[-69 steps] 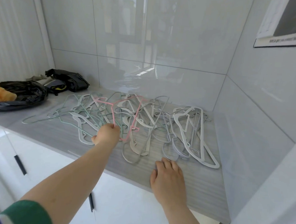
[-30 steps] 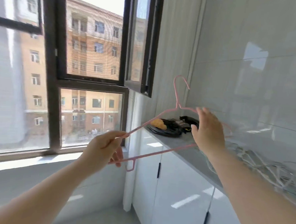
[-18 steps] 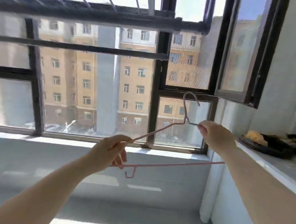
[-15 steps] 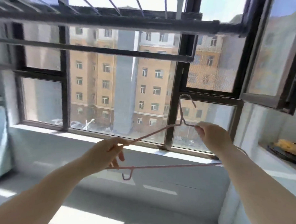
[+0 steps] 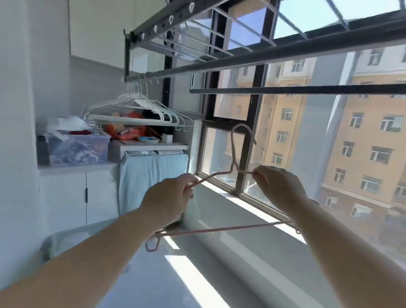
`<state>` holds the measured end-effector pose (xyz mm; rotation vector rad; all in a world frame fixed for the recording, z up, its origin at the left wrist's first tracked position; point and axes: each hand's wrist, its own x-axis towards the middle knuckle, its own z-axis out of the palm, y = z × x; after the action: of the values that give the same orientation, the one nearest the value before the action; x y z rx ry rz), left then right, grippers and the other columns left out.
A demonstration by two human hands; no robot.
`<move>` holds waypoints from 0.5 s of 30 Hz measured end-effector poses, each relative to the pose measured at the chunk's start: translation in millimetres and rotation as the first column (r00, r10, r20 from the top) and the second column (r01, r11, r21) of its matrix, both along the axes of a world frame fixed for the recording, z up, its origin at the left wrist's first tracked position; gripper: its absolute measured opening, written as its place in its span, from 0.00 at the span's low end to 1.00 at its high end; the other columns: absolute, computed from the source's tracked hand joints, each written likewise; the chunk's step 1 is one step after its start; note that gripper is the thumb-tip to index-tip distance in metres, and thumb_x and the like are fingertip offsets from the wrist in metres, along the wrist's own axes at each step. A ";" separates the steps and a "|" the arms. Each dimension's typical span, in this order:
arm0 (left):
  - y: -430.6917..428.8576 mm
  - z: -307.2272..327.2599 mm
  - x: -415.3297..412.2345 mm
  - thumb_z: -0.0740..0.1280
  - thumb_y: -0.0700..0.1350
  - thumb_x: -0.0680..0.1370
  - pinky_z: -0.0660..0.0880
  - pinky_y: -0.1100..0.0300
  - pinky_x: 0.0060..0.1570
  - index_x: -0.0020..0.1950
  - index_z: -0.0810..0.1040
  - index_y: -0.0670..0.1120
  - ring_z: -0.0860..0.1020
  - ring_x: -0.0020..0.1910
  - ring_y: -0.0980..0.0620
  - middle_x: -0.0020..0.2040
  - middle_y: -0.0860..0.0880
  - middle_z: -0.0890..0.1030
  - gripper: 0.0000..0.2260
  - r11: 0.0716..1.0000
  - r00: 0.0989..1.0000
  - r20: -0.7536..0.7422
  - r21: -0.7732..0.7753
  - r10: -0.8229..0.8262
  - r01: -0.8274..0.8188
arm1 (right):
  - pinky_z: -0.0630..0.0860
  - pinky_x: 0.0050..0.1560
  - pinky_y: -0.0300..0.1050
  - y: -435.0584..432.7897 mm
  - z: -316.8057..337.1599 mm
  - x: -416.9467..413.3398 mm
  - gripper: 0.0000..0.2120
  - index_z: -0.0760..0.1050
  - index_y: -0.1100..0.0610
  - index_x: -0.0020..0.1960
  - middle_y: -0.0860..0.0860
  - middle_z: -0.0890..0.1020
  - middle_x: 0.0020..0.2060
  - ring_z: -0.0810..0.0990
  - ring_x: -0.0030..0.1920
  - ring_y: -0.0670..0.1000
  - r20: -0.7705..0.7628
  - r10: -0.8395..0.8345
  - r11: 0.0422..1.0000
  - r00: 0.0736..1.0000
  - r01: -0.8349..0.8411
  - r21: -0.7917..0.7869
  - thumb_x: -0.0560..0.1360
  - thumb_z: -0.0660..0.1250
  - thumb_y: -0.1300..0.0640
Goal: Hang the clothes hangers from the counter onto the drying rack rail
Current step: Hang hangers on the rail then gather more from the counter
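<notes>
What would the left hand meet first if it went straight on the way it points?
Probably the lower window pane: the left hand, gripping the thin pink clothes hanger, points up and right toward it. Nothing else shows between, though depth is unclear.

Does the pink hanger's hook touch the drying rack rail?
Apart. The head view shows the pink hanger with its hook below the rail, window visible between them.

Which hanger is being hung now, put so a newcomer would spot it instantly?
Start at the big window, under the dark drying rack rail. In front of the glass, the left hand and right hand hold one thin hanger with its hook up. It is the only pink one, and in hands; the white hangers hang on the rail's far end.
</notes>
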<state>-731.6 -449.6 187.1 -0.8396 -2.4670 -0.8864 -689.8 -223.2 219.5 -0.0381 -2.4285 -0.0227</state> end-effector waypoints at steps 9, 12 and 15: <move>-61.2 36.9 -150.9 0.58 0.46 0.79 0.69 0.64 0.30 0.58 0.73 0.51 0.78 0.36 0.53 0.43 0.55 0.78 0.10 0.976 0.974 -0.052 0.030 0.219 -0.218 | 0.64 0.38 0.40 -65.9 40.1 -191.8 0.13 0.75 0.54 0.56 0.52 0.81 0.51 0.78 0.50 0.55 -0.001 0.196 0.978 0.981 -0.196 -0.074 0.79 0.55 0.51; -77.9 44.3 -191.4 0.58 0.45 0.79 0.73 0.61 0.32 0.58 0.73 0.50 0.77 0.35 0.52 0.47 0.51 0.79 0.10 0.963 0.958 -0.097 0.056 0.269 -0.265 | 0.64 0.38 0.41 -85.1 49.6 -238.4 0.13 0.75 0.55 0.56 0.53 0.81 0.51 0.78 0.50 0.55 -0.009 0.227 0.972 0.974 -0.227 -0.067 0.79 0.54 0.52; -95.5 46.5 -224.5 0.57 0.45 0.79 0.76 0.58 0.37 0.59 0.73 0.49 0.78 0.36 0.49 0.51 0.46 0.78 0.11 0.954 0.949 -0.103 0.062 0.298 -0.293 | 0.66 0.40 0.41 -105.1 53.1 -273.6 0.14 0.75 0.55 0.56 0.54 0.81 0.52 0.78 0.50 0.56 0.015 0.231 0.970 0.973 -0.229 -0.087 0.80 0.54 0.52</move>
<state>-956.1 -545.1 233.6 -0.4710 -2.3821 -0.7634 -963.5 -328.2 272.6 0.2073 -2.4434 0.1857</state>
